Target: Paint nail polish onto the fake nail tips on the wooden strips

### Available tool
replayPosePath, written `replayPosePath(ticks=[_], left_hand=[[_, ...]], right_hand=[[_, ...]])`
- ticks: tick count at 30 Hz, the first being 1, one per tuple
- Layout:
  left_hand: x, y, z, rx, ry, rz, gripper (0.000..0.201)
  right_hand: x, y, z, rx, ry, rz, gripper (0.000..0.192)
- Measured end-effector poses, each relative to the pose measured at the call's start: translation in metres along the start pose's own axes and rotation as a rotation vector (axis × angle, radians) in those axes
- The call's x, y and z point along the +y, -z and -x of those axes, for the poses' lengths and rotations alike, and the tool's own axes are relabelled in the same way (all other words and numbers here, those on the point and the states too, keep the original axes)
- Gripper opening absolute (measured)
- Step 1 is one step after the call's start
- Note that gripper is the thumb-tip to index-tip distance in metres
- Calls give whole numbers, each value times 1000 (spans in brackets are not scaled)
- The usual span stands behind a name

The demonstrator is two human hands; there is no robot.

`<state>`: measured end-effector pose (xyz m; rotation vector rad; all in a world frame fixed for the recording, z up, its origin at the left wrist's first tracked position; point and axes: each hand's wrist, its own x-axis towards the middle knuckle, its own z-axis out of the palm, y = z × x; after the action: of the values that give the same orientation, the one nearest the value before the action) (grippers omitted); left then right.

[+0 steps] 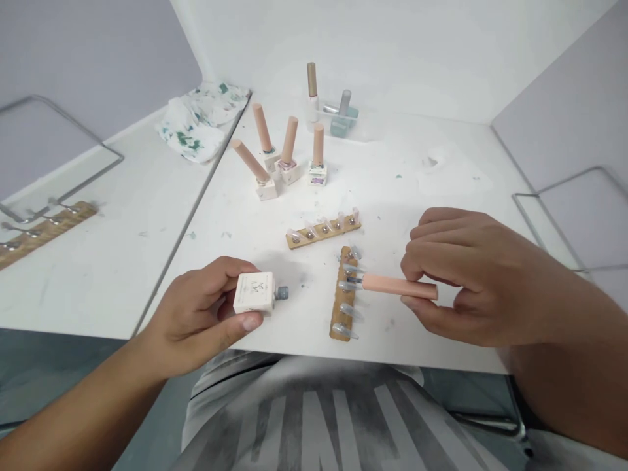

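Holding the open polish bottle (255,294) in your left hand (206,314) near the surface's front edge, keep the brush cap (398,286) pinched in your right hand (466,275) and stroke lightly along each nail tip on the near strip (343,294).

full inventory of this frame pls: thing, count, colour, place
open polish bottle: 1, white, in left hand, neck pointing right
brush cap: 1, peach, in right hand, tip over the near nail strip
near nail strip: 1, tan, clear tips, lying front to back
far nail strip: 1, tan, behind it
capped bottles: 3, white with peach caps, centre
back bottles: 2, in a clear tray
cloth: 1, white-green, back left
table: 1, white
left hand: gripping bottle
right hand: pinching cap
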<state>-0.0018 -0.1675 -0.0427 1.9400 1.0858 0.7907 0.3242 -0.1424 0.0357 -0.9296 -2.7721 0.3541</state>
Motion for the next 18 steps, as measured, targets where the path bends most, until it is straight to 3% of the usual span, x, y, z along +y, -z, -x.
replayPosePath(ticks=[18], left_hand=[[-4,1,-2,-54,-68,28,25]], right_hand=[[1,1,1,-139,-48,15,13]])
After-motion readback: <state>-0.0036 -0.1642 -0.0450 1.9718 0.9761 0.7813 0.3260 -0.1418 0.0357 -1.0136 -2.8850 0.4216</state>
